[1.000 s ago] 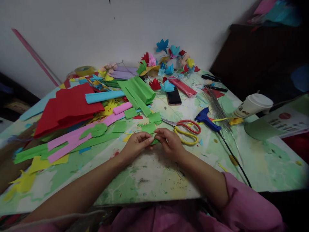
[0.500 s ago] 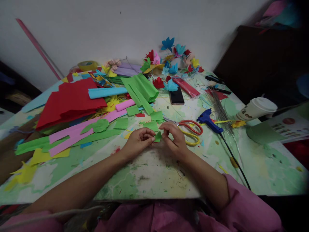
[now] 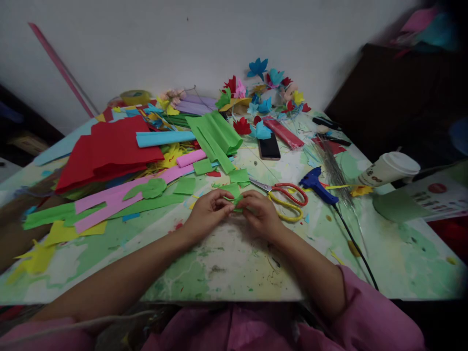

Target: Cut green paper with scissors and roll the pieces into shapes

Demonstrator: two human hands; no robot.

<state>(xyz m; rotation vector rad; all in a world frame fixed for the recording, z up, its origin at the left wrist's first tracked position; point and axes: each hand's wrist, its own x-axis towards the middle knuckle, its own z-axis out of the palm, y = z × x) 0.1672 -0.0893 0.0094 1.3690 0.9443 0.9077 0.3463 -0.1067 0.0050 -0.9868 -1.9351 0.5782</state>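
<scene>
Between my two hands is a small piece of green crepe paper, pinched by the fingers near the table's front middle. My left hand closes its thumb and fingertips on the piece's left side. My right hand has its fingers curled on the right side, partly hiding the paper. Just beyond lie cut green paper squares. Close to the right hand rest scissors with one red and one yellow handle loop, blades partly apart.
A blue glue gun with a black cord lies to the right, near thin wires and a lidded paper cup. Red paper and pink strips cover the left. Paper flowers and a phone are further back.
My right hand has moved slightly left and its fingers have curled closer to the left hand, onto the small green piece. The whole view has shifted slightly.
</scene>
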